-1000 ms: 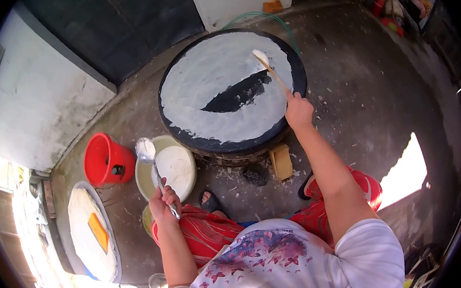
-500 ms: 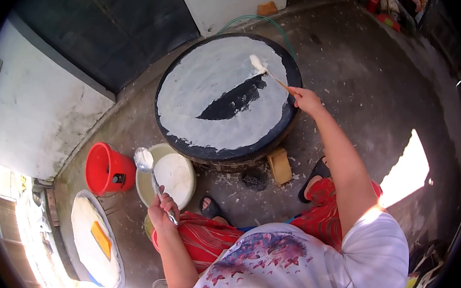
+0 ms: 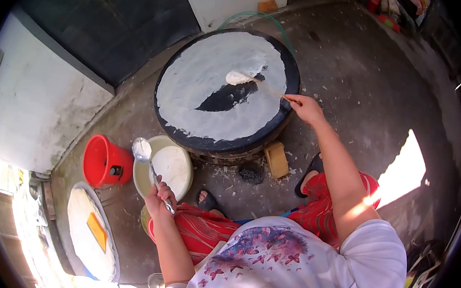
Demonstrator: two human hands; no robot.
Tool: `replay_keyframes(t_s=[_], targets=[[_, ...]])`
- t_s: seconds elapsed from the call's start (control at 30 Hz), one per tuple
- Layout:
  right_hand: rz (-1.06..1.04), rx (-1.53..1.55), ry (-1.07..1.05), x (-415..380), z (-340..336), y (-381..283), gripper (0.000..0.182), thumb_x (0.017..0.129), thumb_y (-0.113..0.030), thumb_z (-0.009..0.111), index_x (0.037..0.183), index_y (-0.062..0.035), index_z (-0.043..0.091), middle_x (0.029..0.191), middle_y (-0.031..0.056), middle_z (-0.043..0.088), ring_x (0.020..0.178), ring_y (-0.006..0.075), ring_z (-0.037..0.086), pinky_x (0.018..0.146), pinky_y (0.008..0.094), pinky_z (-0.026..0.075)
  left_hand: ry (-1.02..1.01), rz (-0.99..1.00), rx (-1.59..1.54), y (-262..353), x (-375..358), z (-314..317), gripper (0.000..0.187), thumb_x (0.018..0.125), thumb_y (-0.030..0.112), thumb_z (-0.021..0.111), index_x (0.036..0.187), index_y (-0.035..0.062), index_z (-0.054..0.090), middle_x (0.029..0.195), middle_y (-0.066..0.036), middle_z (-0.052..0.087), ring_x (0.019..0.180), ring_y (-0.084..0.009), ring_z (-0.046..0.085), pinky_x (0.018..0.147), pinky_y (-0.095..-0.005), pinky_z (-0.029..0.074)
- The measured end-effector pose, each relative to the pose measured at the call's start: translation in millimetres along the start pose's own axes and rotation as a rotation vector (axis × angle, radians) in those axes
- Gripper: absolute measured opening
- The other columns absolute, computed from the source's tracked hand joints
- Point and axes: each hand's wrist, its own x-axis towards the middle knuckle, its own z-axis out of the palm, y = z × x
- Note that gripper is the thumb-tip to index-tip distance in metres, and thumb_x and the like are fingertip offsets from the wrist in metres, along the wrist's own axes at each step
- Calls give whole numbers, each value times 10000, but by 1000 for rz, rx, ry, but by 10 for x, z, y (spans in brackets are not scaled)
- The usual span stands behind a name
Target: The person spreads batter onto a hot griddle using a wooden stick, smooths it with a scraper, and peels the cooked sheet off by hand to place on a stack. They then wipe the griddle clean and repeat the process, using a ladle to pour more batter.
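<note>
Two tools are in my hands. My right hand [image 3: 306, 108] grips the near-right end of a wooden stick [image 3: 270, 89], whose long axis runs leftward and slightly far across the round black griddle [image 3: 225, 98]. A lump of white batter [image 3: 239, 78] covers its tip, over the far edge of a dark gap in the white layer [image 3: 203, 72]; whether it presses down there I cannot tell. The gap lies lengthwise from near left to far right, and black rim shows all around the layer.

My left hand [image 3: 160, 195] is closed around a metal ladle [image 3: 142, 149], bowl pointing far and a little left, smeared white, seen over the left edge of the pale basin [image 3: 141, 182]. The red bucket [image 3: 124, 164] stands just left of that basin, leaving little room on this side. To the griddle's right, concrete floor [image 3: 362, 89] stretches wide. Printed butterflies [image 3: 265, 253] mark my white shirt [image 3: 317, 281].
</note>
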Motion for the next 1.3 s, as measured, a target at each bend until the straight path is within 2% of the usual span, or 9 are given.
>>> replay_keyframes(t_s=[0.1, 0.17, 0.37, 0.4, 0.67, 0.87, 1.03, 1.17, 1.3], targets=[[86, 70, 246, -15, 248, 299, 285, 865, -227, 473, 1130, -206, 575, 1098, 96, 584, 997, 266, 562, 840, 345, 444, -2, 7, 18, -7, -14, -53, 271, 938, 170, 331, 1022, -46, 472, 686, -48, 458, 474, -90, 395, 384, -203, 349], [-122, 50, 105, -52, 603, 189, 294, 860, -230, 464, 1134, -219, 571, 1101, 105, 577, 1005, 272, 554, 847, 346, 443, -11, 14, 32, -11, 2, -35, 269, 938, 172, 332, 1020, -43, 472, 685, -47, 455, 476, -90, 396, 384, -202, 349], [-28, -82, -103, -466, 247, -519, 291, 857, -262, 471, 1127, -229, 576, 1091, 94, 584, 1008, 275, 549, 852, 337, 439, -8, -36, -6, 26, -18, -49, 269, 947, 200, 313, 1040, -2, 465, 710, -45, 446, 490, -89, 377, 402, -208, 337], [28, -56, 59, -436, 298, -388, 289, 859, -243, 475, 1126, -205, 578, 1090, 107, 583, 1011, 279, 550, 853, 335, 437, -21, -45, -4, 28, -25, -57, 265, 946, 198, 315, 1039, 0, 465, 713, -46, 448, 489, -88, 378, 400, -207, 336], [-169, 90, -115, -494, 960, -601, 270, 855, -138, 471, 1088, -91, 598, 1053, 140, 604, 977, 259, 579, 843, 299, 435, -23, -37, -7, 46, -22, -65, 254, 945, 193, 311, 1023, 7, 465, 723, -53, 449, 482, -86, 377, 391, -203, 329], [-247, -344, -164, -813, 360, -1003, 293, 778, -140, 501, 1040, -162, 632, 987, 85, 620, 893, 272, 585, 739, 352, 478, -32, -50, -6, 68, -62, -80, 256, 944, 194, 310, 1024, 3, 459, 720, -54, 439, 481, -88, 376, 394, -207, 331], [-614, -447, 409, -1132, 724, -884, 375, 728, -100, 508, 1096, -118, 575, 772, 60, 549, 734, 248, 563, 602, 374, 469, -32, -17, 16, 42, -79, -72, 254, 943, 192, 310, 1019, 2, 461, 720, -58, 440, 483, -92, 378, 392, -209, 329], [-772, -650, 284, -1309, 1322, -769, 430, 722, -111, 516, 1151, -116, 531, 784, 27, 525, 684, 206, 545, 549, 334, 448, -32, -37, 11, 39, -54, -54, 262, 944, 199, 319, 1027, -12, 453, 713, -50, 443, 485, -88, 389, 390, -206, 334], [-507, -786, 282, -1261, 1027, -574, 466, 720, -104, 545, 1184, -118, 499, 810, 48, 531, 693, 220, 557, 556, 342, 464, -24, -52, 19, 70, -73, -89, 256, 946, 197, 312, 1027, 4, 458, 728, -61, 445, 484, -93, 379, 391, -210, 329]])
